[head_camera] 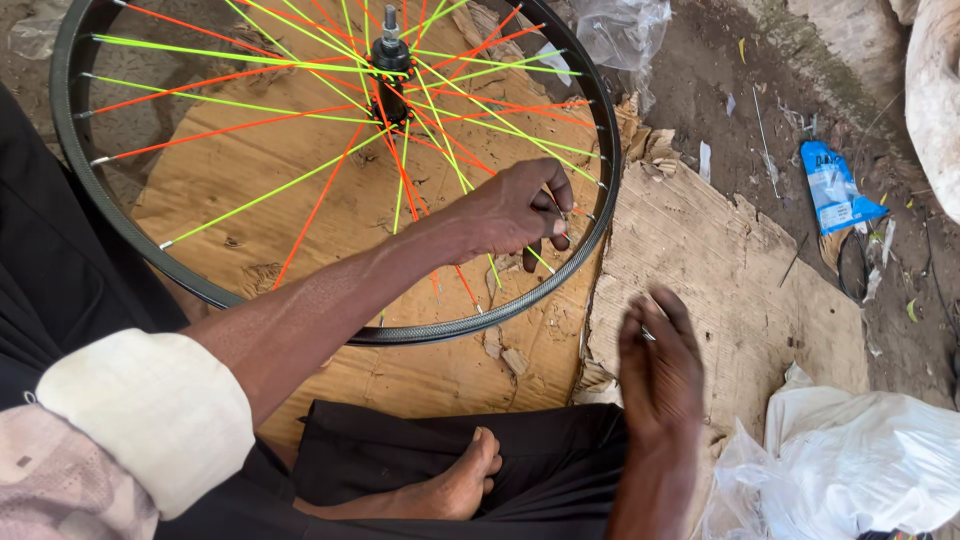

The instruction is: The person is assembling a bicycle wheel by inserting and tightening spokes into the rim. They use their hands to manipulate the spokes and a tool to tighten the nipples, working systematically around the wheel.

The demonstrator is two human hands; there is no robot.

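A bicycle wheel lies flat on cardboard: a black rim [600,190] with a dark hub [390,60] at its centre and spokes [250,125] sleeved in neon yellow and orange. My left hand [515,212] reaches inside the wheel and pinches a spoke close to the right side of the rim. My right hand [660,365] hovers above the cardboard just outside the rim, fingers held together with something small and pale between the fingertips. It is blurred, so I cannot tell what it grips.
Torn cardboard sheets [720,260] cover the dirt ground. A blue packet [835,190] lies at right. White plastic bags [860,460] sit at the lower right, another clear bag [620,25] at top. My bare foot [455,490] and dark trousers are below.
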